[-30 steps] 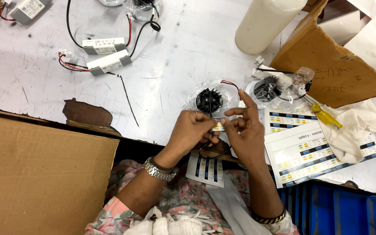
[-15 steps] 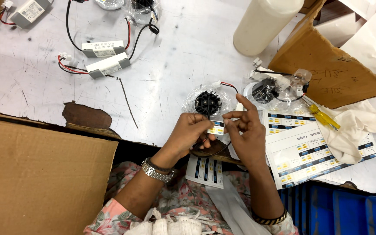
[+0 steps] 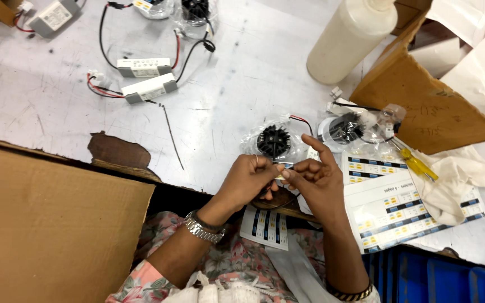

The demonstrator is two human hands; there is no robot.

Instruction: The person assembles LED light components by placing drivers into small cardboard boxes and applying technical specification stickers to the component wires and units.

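Note:
My left hand [image 3: 249, 178] and my right hand [image 3: 316, 180] meet at the table's front edge and pinch a small pale sticker [image 3: 281, 175] between their fingertips. My right forefinger points up toward a black finned lamp part in a clear bag [image 3: 273, 141] just beyond the hands. A silver watch sits on my left wrist. A sheet of small stickers [image 3: 265, 225] lies on my lap below the hands.
A larger sticker sheet [image 3: 391, 210] lies right of my hands, with a yellow-handled screwdriver [image 3: 416, 164], a white cloth [image 3: 456, 182] and a second bagged lamp part [image 3: 346, 128]. A white bottle [image 3: 352, 39] and torn cardboard box [image 3: 422, 106] stand behind. White driver units [image 3: 147, 87] with wires lie far left; a cardboard box [image 3: 46, 224] fills the near left.
Both hands have stayed together on the sticker, with only slight finger shifts. Nothing else on the table has moved.

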